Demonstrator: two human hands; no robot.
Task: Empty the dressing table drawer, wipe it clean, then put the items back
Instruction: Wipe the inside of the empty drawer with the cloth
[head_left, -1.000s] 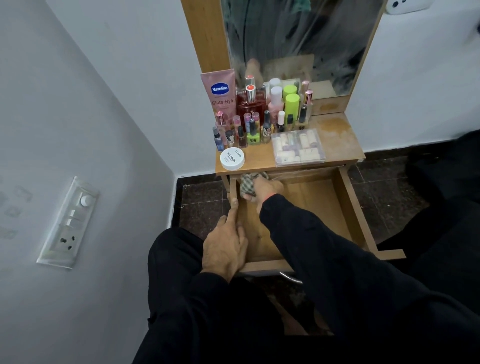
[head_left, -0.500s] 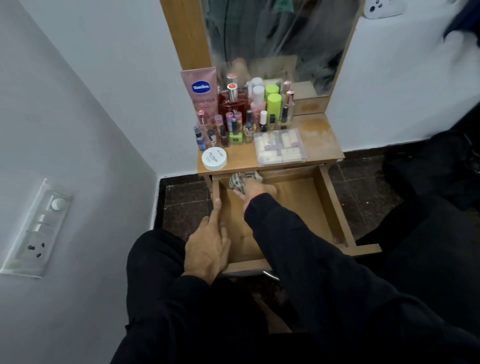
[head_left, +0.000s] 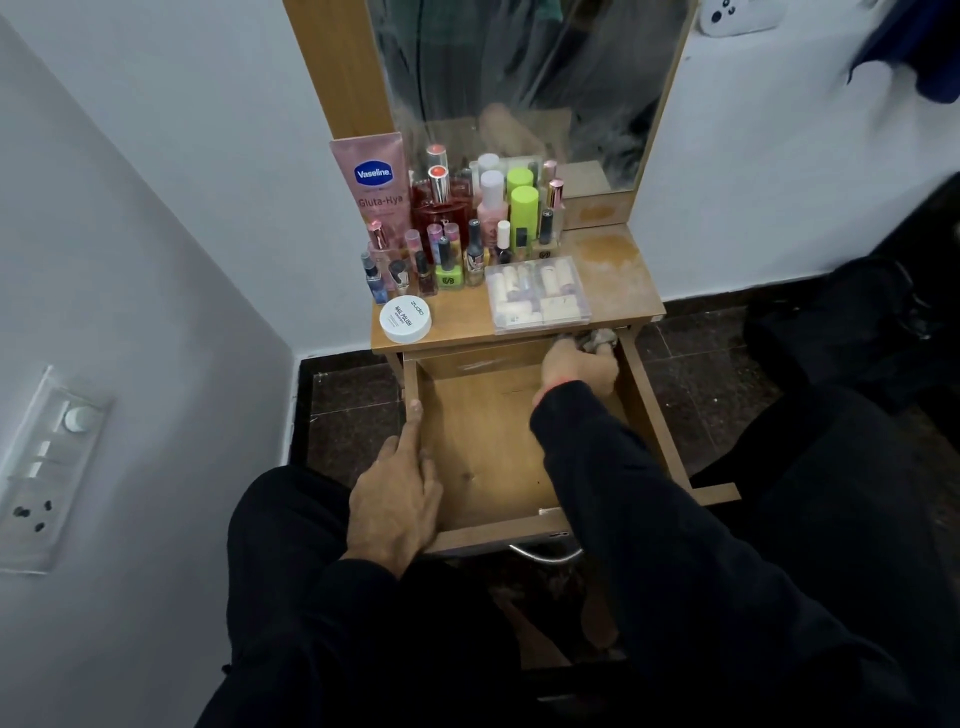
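Observation:
The wooden drawer (head_left: 488, 467) of the dressing table stands pulled out, with nothing lying on its floor. My right hand (head_left: 579, 366) grips a checked cloth (head_left: 597, 339) at the drawer's back right corner, partly under the tabletop. My left hand (head_left: 400, 493) rests flat along the drawer's left wall, fingers straight. On the tabletop (head_left: 618, 280) stand a pink Vaseline tube (head_left: 376, 182), several nail polish and perfume bottles (head_left: 457, 249), a white round jar (head_left: 405, 319) and a clear plastic box (head_left: 537, 293).
A mirror (head_left: 519, 78) rises behind the bottles. White walls close in on the left and behind, with a switch panel (head_left: 47, 467) on the left wall. My black-clad legs sit below the drawer front. Dark tiled floor (head_left: 701, 374) lies to either side.
My right hand has carried the cloth from the drawer's back left corner across to its back right corner. The left hand stays on the left wall.

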